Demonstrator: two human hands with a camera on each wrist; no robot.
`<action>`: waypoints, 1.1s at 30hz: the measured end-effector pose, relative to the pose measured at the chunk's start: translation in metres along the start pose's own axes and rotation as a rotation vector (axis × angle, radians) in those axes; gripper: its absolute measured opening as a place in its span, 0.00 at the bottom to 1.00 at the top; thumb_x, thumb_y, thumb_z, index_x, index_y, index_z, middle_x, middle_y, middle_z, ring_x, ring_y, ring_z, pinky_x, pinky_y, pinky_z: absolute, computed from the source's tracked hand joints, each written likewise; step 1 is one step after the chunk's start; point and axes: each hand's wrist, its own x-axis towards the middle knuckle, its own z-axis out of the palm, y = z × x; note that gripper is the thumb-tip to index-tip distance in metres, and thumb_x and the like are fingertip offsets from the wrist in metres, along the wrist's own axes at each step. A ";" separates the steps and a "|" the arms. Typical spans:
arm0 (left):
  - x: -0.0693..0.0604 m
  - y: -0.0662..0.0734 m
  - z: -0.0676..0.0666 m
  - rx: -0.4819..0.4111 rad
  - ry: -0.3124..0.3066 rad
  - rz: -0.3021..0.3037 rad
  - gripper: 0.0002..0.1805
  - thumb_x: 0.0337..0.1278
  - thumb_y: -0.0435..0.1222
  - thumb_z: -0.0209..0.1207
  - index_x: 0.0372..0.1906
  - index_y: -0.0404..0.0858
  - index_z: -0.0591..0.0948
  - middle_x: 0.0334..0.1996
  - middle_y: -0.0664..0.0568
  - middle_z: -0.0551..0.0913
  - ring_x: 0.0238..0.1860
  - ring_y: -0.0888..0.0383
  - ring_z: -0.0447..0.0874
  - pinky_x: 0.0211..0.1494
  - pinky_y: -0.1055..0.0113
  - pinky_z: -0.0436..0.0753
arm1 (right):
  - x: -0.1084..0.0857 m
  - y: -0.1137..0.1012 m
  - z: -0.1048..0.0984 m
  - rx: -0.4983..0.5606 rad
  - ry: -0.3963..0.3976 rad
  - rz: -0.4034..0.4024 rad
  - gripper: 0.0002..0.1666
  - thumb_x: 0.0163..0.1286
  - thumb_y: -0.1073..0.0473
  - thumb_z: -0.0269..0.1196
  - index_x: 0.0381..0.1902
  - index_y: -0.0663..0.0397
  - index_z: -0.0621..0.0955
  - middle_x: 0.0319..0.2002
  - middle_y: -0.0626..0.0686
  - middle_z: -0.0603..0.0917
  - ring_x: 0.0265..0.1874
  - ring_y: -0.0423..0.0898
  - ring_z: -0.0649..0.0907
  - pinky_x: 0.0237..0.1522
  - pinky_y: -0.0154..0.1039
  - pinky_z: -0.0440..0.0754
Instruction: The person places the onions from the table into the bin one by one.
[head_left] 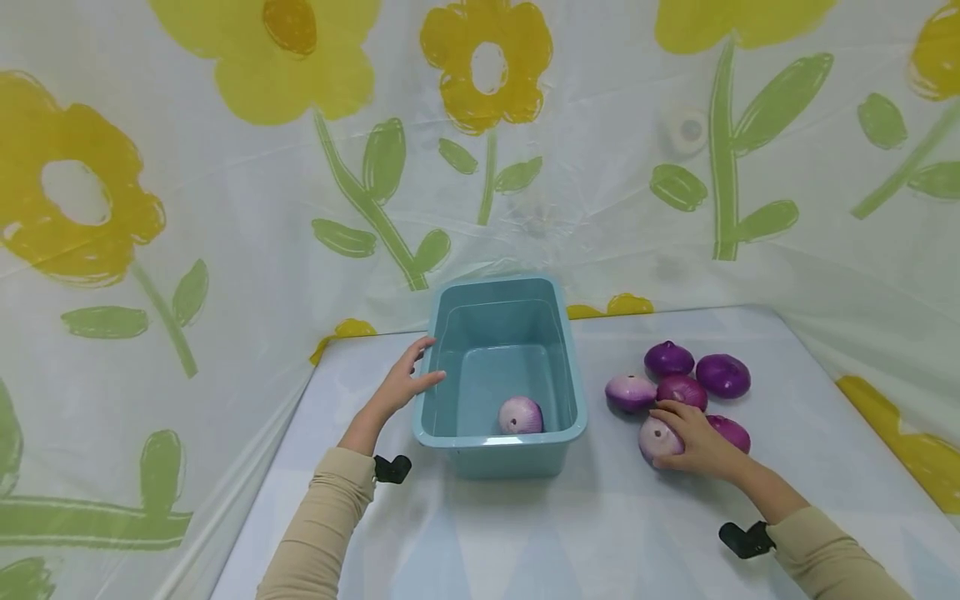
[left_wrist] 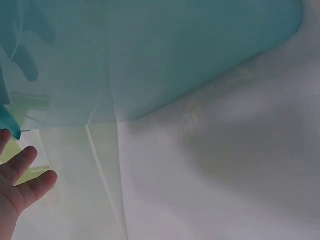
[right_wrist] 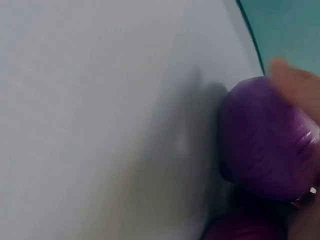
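Observation:
A blue-green plastic basin point(head_left: 498, 462) stands on the table, with one pale purple onion point(head_left: 521, 415) lying inside near its front wall. At the basin's left rim is my left hand point(head_left: 397, 385), its fingers spread and the thumb reaching over the edge; it holds nothing. My right hand point(head_left: 701, 442) grips a whitish-purple onion point(head_left: 657, 442), fingers over its top and thumb at the near side. In the right wrist view that onion point(right_wrist: 265, 140) shows a dark purple side. Close behind and beside it lie several more onions, among them a pale one point(head_left: 630, 392) and a dark one point(head_left: 723, 376).
The white table point(head_left: 510, 542) holds the basin in the middle and the onion group on the right. A flower-printed curtain point(head_left: 570, 167) hangs behind the table's back edge and along its sides. A black camera mount point(head_left: 746, 540) sits at each wrist.

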 end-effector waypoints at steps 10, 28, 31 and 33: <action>-0.005 0.005 0.002 0.013 0.005 0.014 0.37 0.58 0.44 0.56 0.69 0.42 0.54 0.70 0.42 0.52 0.69 0.40 0.49 0.66 0.39 0.52 | 0.001 0.001 -0.001 -0.008 -0.056 -0.013 0.46 0.41 0.56 0.74 0.56 0.68 0.66 0.55 0.67 0.67 0.53 0.65 0.67 0.50 0.65 0.68; -0.003 -0.001 0.000 0.036 -0.019 0.030 0.37 0.58 0.42 0.56 0.69 0.46 0.53 0.71 0.45 0.50 0.68 0.39 0.49 0.60 0.39 0.63 | 0.019 -0.007 -0.040 0.015 -0.043 0.004 0.45 0.46 0.50 0.71 0.56 0.68 0.66 0.51 0.63 0.70 0.48 0.56 0.72 0.48 0.58 0.72; -0.004 -0.001 0.000 0.029 -0.014 0.011 0.36 0.58 0.42 0.56 0.69 0.47 0.53 0.71 0.46 0.49 0.69 0.40 0.48 0.60 0.38 0.62 | 0.024 -0.012 -0.050 0.030 -0.061 0.024 0.46 0.48 0.49 0.70 0.57 0.69 0.64 0.53 0.65 0.69 0.49 0.59 0.72 0.48 0.60 0.72; -0.005 -0.001 0.000 0.027 -0.010 0.005 0.36 0.58 0.41 0.55 0.69 0.47 0.53 0.71 0.47 0.49 0.69 0.40 0.48 0.60 0.37 0.61 | 0.028 -0.015 -0.056 0.032 -0.069 0.038 0.46 0.50 0.49 0.70 0.58 0.69 0.63 0.53 0.66 0.69 0.50 0.60 0.71 0.48 0.61 0.72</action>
